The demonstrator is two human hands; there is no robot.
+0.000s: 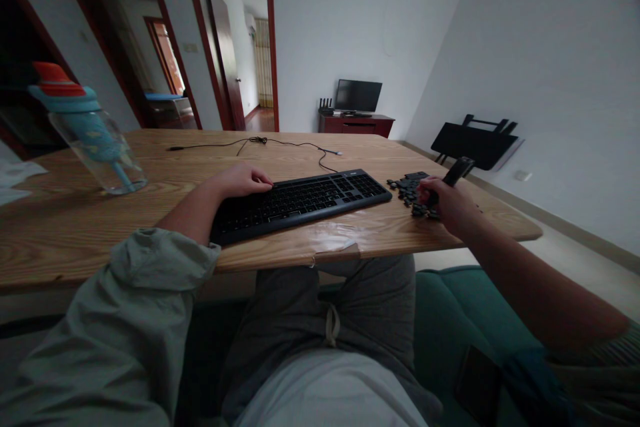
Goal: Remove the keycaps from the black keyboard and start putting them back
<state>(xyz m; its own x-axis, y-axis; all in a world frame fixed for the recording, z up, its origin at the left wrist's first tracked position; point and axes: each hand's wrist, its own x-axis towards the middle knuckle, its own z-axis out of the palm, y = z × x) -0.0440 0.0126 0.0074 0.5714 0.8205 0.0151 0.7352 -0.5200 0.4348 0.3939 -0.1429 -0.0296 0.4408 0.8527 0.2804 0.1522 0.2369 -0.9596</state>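
the left hand lay flat on the far left edge of the black keyboard, seemingly steadying it on the table, while the right hand had its grip closed around a dark tool over the loose keycaps beside the keyboard's right end.

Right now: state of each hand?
Left hand: resting on the far left edge of the keyboard, fingers curled, holding nothing visible.
Right hand: closed around a dark tool, over the pile of loose keycaps.
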